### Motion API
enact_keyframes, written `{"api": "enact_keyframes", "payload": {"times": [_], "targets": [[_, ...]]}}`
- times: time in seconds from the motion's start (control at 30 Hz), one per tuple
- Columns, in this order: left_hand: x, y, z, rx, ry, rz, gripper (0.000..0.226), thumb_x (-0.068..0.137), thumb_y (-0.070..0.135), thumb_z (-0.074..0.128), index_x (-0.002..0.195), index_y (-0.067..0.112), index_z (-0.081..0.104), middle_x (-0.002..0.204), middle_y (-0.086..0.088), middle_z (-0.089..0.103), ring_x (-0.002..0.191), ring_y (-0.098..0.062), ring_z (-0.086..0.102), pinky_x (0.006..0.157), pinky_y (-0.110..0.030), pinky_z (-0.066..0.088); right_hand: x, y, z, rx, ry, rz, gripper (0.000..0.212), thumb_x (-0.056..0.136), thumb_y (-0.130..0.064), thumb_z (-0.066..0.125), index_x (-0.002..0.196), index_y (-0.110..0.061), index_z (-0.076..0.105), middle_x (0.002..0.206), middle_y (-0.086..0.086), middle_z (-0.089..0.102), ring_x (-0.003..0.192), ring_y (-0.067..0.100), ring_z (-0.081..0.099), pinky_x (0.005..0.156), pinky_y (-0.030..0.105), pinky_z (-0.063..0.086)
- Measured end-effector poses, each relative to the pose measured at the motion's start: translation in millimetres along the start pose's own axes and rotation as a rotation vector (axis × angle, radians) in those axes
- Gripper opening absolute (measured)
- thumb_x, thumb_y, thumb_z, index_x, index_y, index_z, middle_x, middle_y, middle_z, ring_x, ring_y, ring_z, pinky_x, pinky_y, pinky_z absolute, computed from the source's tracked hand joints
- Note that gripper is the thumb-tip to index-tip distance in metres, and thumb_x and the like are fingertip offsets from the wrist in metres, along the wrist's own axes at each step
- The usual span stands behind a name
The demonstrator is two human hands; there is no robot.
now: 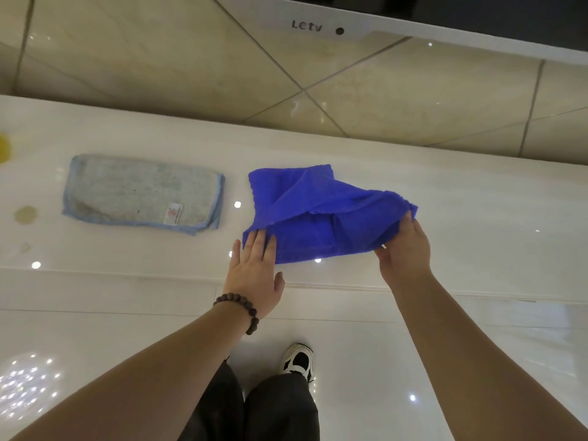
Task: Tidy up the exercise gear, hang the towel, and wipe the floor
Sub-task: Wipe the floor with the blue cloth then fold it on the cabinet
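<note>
Blue towel lies mid-counter, near front edge, half folded, right side lifted. Your right hand pinches its right edge, raising it. Your left hand lies flat, fingers straight, pressing towel's front-left corner down. Grey cloth lies folded further left, apart. Yellowish stain near counter left edge. Judgement: towel not yet hung; floor wiping seemingly left; no exercise gear in view.

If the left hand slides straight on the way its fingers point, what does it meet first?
The left hand already has its fingertips on the near-left corner of the blue towel. Going on, it would likely run under or bunch that towel.
</note>
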State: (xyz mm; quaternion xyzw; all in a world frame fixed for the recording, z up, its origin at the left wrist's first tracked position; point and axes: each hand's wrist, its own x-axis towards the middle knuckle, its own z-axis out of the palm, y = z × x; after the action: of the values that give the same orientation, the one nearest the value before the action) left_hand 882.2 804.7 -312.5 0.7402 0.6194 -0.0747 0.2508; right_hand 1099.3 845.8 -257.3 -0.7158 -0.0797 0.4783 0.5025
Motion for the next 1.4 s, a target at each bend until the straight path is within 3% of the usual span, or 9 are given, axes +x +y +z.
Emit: {"api": "enact_keyframes", "payload": {"times": [0.17,0.37,0.47,0.57,0.73,0.9,1.13,1.3,1.4], "targets": [[9,5,-1,-0.120,0.421,0.035,0.054,0.076,0.021,0.071,0.125,0.012,0.048,0.136,-0.018,0.044,0.125,-0.036,0.044,0.105,-0.053,0.035,4,-4,-19,-0.048,-0.072,-0.018,0.016,0.099,-0.028,0.047,0.098,-0.019,0.060,0.091,0.000,0.063,0.091,0.017,0.063,0.075,0.030,0.057],[67,26,-38,-0.301,0.262,-0.109,0.068,0.091,0.033,0.059,0.147,0.012,0.027,0.141,-0.010,0.047,0.128,-0.031,0.043,0.108,-0.043,0.034,-1,-2,-20,-0.059,-0.218,-0.032,0.025,0.101,-0.030,0.041,0.103,-0.017,0.063,0.102,0.006,0.066,0.097,0.020,0.063,0.084,0.035,0.055],[83,33,-59,-0.393,0.230,-0.161,0.023,0.097,0.029,0.047,0.109,0.013,0.058,0.089,-0.003,0.062,0.085,-0.026,0.059,0.070,-0.032,0.043,0,-5,-20,-0.052,-0.248,-0.014,0.024,0.100,-0.025,0.043,0.092,-0.015,0.063,0.096,0.008,0.062,0.094,0.022,0.059,0.086,0.038,0.052],[85,38,-72,-0.630,0.223,-0.145,0.026,0.097,0.025,0.046,0.075,0.012,0.052,0.064,0.001,0.051,0.061,-0.019,0.047,0.055,-0.028,0.034,-2,-10,-16,-0.133,-0.313,-0.054,0.018,0.096,-0.020,0.047,0.083,-0.013,0.058,0.083,0.005,0.056,0.086,0.024,0.052,0.079,0.038,0.049],[81,55,-90,-1.099,0.033,-0.192,0.027,0.099,0.021,0.045,0.097,0.001,0.063,0.095,-0.018,0.067,0.086,-0.031,0.066,0.067,-0.038,0.060,-17,-21,10,-0.379,-0.476,-0.229,0.030,0.088,-0.044,0.059,0.107,-0.022,0.060,0.101,-0.009,0.067,0.094,0.011,0.063,0.079,0.028,0.052],[84,63,-93,-1.272,0.020,-0.267,0.028,0.100,0.020,0.044,0.103,-0.001,0.061,0.105,-0.026,0.064,0.095,-0.040,0.064,0.063,-0.033,0.060,-16,-29,18,-0.619,-0.234,-0.367,0.046,0.086,-0.048,0.061,0.125,-0.029,0.045,0.081,-0.007,0.061,0.076,0.003,0.058,0.060,0.009,0.044],[82,61,-96,-1.267,0.017,-0.321,0.027,0.101,0.024,0.041,0.100,0.008,0.062,0.095,-0.017,0.068,0.087,-0.033,0.068,0.067,-0.040,0.061,-2,-23,3,-0.980,-0.458,-0.439,0.017,0.082,-0.013,0.063,0.098,-0.018,0.062,0.098,-0.004,0.060,0.089,0.012,0.059,0.067,0.016,0.042],[75,71,-101,-1.565,-0.219,-0.339,0.030,0.100,0.027,0.042,0.114,0.010,0.061,0.102,-0.017,0.071,0.089,-0.033,0.070,0.072,-0.042,0.058,-17,-17,23,-0.862,-0.461,-0.462,0.075,0.077,-0.041,0.072,0.139,-0.025,0.035,0.123,-0.013,0.052,0.105,0.004,0.052,0.083,0.019,0.043],[71,73,-102,-1.615,-0.314,-0.234,0.029,0.100,0.024,0.039,0.118,0.018,0.061,0.103,-0.014,0.072,0.094,-0.029,0.070,0.080,-0.041,0.057,-13,-15,25,-0.862,-0.329,-0.564,0.052,0.083,-0.019,0.063,0.132,-0.022,0.045,0.105,-0.009,0.061,0.089,0.009,0.058,0.074,0.022,0.046]]}}
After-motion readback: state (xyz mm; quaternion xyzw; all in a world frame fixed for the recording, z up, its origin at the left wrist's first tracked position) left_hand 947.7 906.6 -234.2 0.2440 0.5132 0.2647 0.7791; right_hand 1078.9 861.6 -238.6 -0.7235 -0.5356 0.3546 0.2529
